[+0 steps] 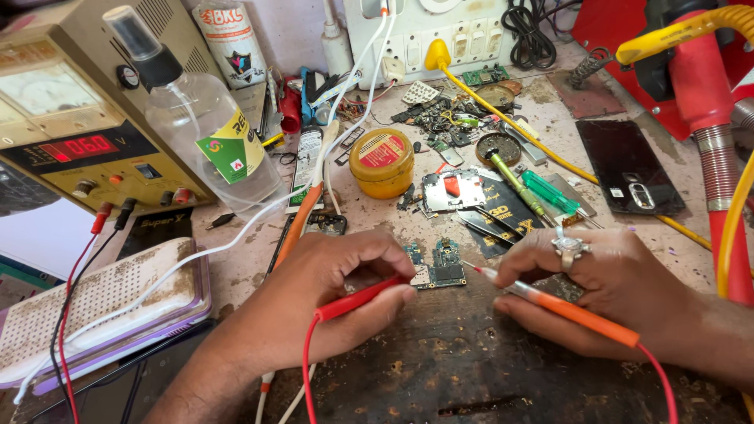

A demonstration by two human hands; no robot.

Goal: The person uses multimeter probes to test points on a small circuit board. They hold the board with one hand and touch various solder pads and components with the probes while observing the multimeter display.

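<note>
At nine o'clock on a cluttered repair bench stands a beige bench power supply with a red digital readout (75, 148), and beside it a clear plastic spray bottle (200, 118). Nearer the middle, the left hand (330, 283) is closed around a red plastic test probe (360, 298), its tip pressing against the small green phone circuit board (438, 265) lying at the bench's centre. At three o'clock the right hand (605, 286), wearing a silver ring, pinches an orange-handled probe (565, 308) whose metal tip hovers just beside the board. This looks like mid-measurement; the next touch seems to call for steady, precise placement. The left probe's tip is hidden by fingers, and the board's tiny parts are too small to make out.
</note>
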